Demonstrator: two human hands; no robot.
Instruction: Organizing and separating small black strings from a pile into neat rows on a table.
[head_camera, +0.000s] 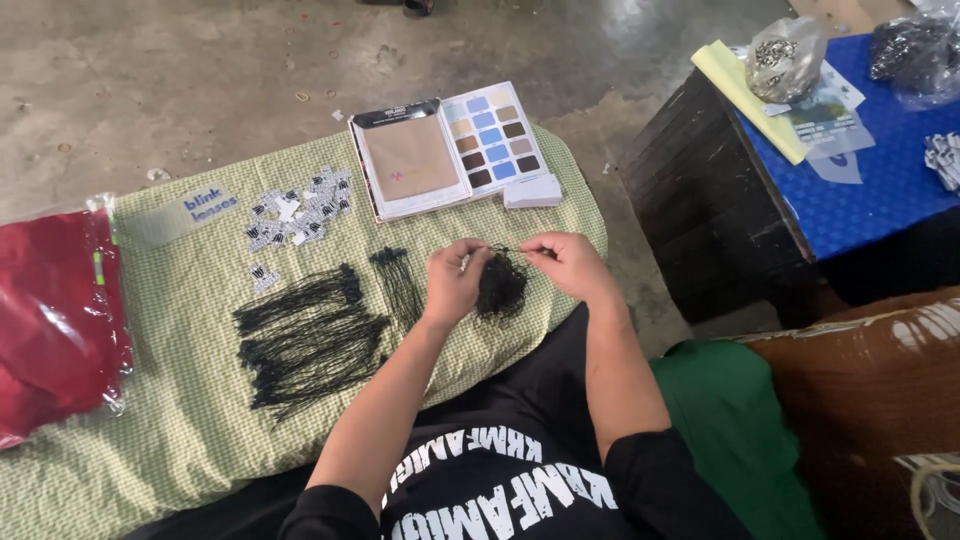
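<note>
A green checked cloth (180, 420) covered the table. On it, left of the hands, lay rows of black strings (305, 340). Above the cloth's near edge hung a tangled string bundle (500, 285), pinched by the left hand (452, 282) and right hand (568, 262), fingers closed on its top strand.
</note>
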